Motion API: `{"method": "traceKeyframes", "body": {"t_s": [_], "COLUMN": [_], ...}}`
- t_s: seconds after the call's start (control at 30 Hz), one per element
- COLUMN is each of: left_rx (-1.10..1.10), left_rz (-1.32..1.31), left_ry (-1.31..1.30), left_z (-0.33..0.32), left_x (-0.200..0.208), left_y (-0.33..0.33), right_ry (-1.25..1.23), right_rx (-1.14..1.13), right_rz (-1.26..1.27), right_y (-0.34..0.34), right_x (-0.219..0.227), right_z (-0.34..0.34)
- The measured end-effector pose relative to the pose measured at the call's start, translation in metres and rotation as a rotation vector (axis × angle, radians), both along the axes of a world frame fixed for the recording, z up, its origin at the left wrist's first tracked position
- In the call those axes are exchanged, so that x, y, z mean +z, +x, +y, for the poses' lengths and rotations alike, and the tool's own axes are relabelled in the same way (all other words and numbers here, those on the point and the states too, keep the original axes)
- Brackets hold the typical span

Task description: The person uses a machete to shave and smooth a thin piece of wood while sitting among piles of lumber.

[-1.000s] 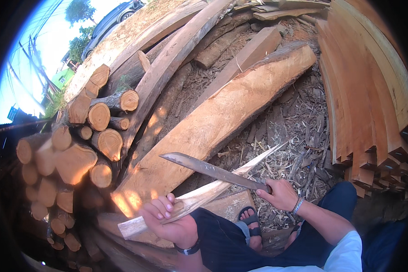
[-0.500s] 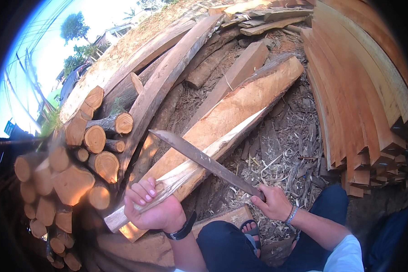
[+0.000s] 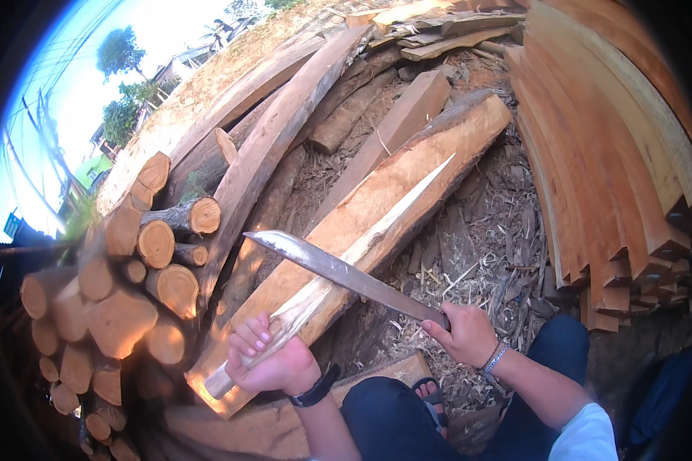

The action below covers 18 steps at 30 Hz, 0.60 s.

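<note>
My left hand (image 3: 273,361) is wrapped round a long pale wooden stick (image 3: 384,223) near its blunt near end. The stick tapers to a sharp point at its far end and slants over a thick hewn log (image 3: 419,165). In my right hand (image 3: 463,334) is the handle of a machete (image 3: 331,267), mostly hidden by the fingers. Its long dark blade reaches up and left across the stick, with the worn bright tip beyond the log's left side. Whether the blade touches the stick, I cannot tell.
Cut round logs (image 3: 178,288) are piled at left, beside a long beam (image 3: 284,127). Stacked sawn boards (image 3: 592,161) rise at right. Wood shavings (image 3: 469,269) cover the ground. A plank (image 3: 284,426) lies before my knees, near my sandalled foot (image 3: 430,396).
The stick has shifted, its near end moving right and its point showing farther up the log. My left hand moved slightly right and down. The machete's tip dropped slightly and its blade face now catches light.
</note>
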<state>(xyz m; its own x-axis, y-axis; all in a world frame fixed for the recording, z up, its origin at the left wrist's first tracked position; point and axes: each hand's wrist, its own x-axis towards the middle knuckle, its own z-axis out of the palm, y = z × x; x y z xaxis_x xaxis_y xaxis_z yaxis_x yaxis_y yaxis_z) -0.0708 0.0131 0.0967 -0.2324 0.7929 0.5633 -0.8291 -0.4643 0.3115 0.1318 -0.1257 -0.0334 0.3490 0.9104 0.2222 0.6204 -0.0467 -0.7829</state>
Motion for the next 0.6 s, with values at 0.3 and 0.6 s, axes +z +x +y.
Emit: {"method": "traceKeyframes", "body": {"t_s": [0.3,0.6], "left_rx": [0.144,0.208], "left_rz": [0.013,0.094], "left_ry": [-0.004,-0.118], "left_z": [-0.010,-0.005], "left_x": [0.002,-0.003], "left_y": [0.020,0.023], "right_ry": [-0.018,0.003], "right_rx": [0.064,0.161], "right_rz": [0.025,0.086], "right_y": [-0.009,-0.015], "right_x": [-0.003,-0.005], "right_z": [-0.002,-0.005]}}
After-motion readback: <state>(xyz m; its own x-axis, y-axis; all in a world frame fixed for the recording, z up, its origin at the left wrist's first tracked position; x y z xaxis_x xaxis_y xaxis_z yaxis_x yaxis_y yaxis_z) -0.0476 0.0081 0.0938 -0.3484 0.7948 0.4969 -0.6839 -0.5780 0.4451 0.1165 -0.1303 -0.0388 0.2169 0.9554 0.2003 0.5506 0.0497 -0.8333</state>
